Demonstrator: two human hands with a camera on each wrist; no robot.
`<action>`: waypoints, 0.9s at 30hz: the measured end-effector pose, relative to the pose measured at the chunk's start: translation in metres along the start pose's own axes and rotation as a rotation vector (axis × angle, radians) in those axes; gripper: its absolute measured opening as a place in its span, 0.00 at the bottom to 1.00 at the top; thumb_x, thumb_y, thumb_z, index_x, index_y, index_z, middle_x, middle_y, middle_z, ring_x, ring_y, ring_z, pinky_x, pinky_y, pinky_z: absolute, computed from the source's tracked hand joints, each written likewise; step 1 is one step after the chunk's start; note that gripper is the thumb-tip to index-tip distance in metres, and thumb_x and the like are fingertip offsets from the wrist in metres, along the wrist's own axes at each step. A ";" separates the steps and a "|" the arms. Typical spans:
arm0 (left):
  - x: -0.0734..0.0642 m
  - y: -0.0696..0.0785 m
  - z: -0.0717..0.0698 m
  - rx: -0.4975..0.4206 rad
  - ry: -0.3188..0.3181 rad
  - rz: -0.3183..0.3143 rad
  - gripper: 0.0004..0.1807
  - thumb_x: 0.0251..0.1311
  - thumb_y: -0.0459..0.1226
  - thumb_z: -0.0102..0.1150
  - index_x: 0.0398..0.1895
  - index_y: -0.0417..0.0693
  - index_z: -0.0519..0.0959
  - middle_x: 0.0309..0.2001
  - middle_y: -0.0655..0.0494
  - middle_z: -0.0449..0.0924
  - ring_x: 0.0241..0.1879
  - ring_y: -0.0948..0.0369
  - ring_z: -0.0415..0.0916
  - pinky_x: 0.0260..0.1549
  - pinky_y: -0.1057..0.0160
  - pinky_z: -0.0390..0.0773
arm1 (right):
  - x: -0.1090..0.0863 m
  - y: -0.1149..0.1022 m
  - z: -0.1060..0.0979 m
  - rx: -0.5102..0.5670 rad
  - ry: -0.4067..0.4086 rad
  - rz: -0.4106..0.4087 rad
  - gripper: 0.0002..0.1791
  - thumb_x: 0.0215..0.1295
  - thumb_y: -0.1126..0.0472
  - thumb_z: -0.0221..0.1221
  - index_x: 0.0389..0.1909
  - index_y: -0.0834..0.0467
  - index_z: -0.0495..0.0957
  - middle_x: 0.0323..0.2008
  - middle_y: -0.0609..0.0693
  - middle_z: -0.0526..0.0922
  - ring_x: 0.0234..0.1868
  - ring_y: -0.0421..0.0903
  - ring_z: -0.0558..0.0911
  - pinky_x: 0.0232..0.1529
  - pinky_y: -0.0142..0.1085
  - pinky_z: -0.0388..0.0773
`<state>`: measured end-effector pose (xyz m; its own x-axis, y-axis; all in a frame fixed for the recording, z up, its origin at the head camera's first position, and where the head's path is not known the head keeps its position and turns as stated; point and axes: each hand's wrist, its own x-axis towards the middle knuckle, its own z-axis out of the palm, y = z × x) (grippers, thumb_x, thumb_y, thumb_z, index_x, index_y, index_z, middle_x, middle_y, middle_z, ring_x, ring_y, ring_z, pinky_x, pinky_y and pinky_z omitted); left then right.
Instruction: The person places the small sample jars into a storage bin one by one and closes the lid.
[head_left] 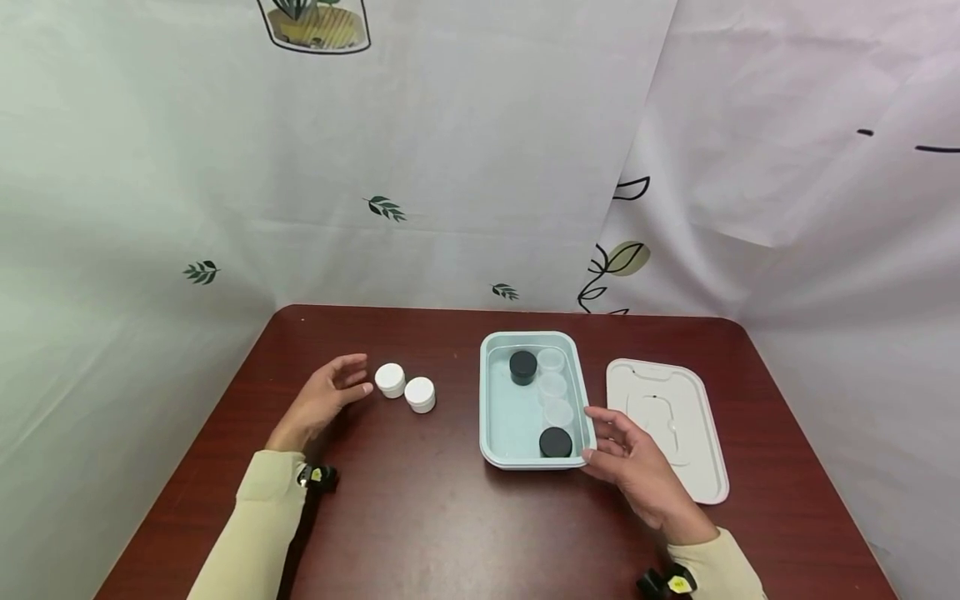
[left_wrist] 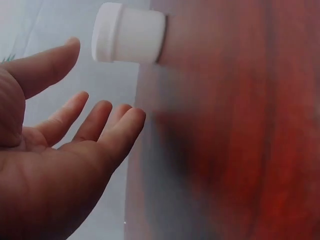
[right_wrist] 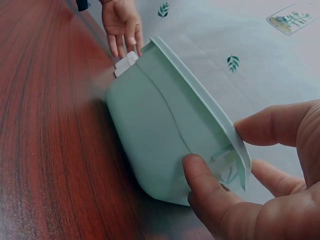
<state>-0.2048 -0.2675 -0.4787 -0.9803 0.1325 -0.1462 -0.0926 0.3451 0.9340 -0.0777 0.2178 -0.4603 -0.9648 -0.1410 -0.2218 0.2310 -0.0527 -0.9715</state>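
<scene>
My left hand [head_left: 321,400] hovers just left of two white screw-top jars, one nearer [head_left: 390,380] and one to its right [head_left: 420,394]. Its fingers are loosely bent, and the left wrist view shows a gap between them and a white jar [left_wrist: 132,34]. At the lower right corner of a pale green plastic tub [head_left: 504,421], my right hand [head_left: 637,468] holds the rim, with thumb and fingers at the rim and outer wall [right_wrist: 150,120]. Inside the tub stand two black-lidded jars, at the back [head_left: 522,367] and front [head_left: 556,442], and three translucent round pieces [head_left: 552,386] along the right side.
A white rectangular lid [head_left: 693,417] lies on the brown table [head_left: 420,517], right of the tub and partly behind my right hand. White cloth [head_left: 465,150] with leaf prints hangs behind the table.
</scene>
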 end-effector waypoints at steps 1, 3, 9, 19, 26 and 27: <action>0.000 -0.002 0.001 0.003 -0.007 -0.002 0.38 0.69 0.32 0.68 0.79 0.38 0.62 0.78 0.34 0.63 0.78 0.39 0.64 0.49 0.80 0.76 | 0.000 0.000 0.000 0.001 -0.001 -0.001 0.40 0.66 0.73 0.65 0.77 0.63 0.61 0.64 0.68 0.72 0.54 0.46 0.85 0.49 0.40 0.88; 0.001 -0.004 0.003 0.009 -0.015 0.000 0.39 0.69 0.32 0.68 0.79 0.38 0.62 0.77 0.33 0.64 0.77 0.38 0.64 0.49 0.79 0.76 | 0.000 0.000 -0.001 0.005 -0.004 -0.003 0.39 0.66 0.73 0.65 0.77 0.63 0.61 0.63 0.67 0.73 0.54 0.46 0.85 0.49 0.40 0.88; 0.002 -0.007 0.010 0.025 -0.027 0.031 0.38 0.69 0.31 0.68 0.79 0.38 0.64 0.75 0.33 0.67 0.75 0.37 0.66 0.50 0.78 0.77 | 0.000 0.001 -0.002 0.011 -0.009 -0.011 0.39 0.66 0.73 0.65 0.76 0.64 0.62 0.62 0.65 0.75 0.54 0.46 0.85 0.49 0.39 0.88; 0.003 -0.006 0.023 0.129 -0.038 0.061 0.32 0.71 0.31 0.65 0.76 0.43 0.69 0.71 0.37 0.73 0.71 0.40 0.72 0.49 0.75 0.77 | 0.002 0.004 -0.003 0.000 -0.007 0.031 0.40 0.65 0.74 0.65 0.77 0.61 0.63 0.67 0.69 0.72 0.55 0.49 0.84 0.49 0.38 0.87; 0.006 0.000 0.031 0.141 -0.041 0.092 0.32 0.70 0.30 0.66 0.76 0.40 0.69 0.70 0.36 0.74 0.69 0.41 0.74 0.50 0.75 0.76 | 0.003 0.004 -0.006 -0.019 -0.027 0.025 0.40 0.65 0.73 0.65 0.77 0.61 0.62 0.67 0.70 0.71 0.55 0.49 0.84 0.49 0.38 0.87; 0.006 0.000 0.032 0.133 -0.042 0.093 0.32 0.70 0.30 0.66 0.76 0.40 0.69 0.70 0.36 0.74 0.68 0.41 0.74 0.49 0.75 0.76 | 0.003 0.004 -0.006 -0.019 -0.029 0.024 0.40 0.65 0.73 0.65 0.77 0.61 0.62 0.67 0.70 0.71 0.55 0.48 0.84 0.50 0.38 0.87</action>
<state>-0.2053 -0.2367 -0.4899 -0.9753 0.2073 -0.0768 0.0251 0.4487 0.8933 -0.0808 0.2233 -0.4651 -0.9548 -0.1710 -0.2430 0.2515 -0.0302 -0.9674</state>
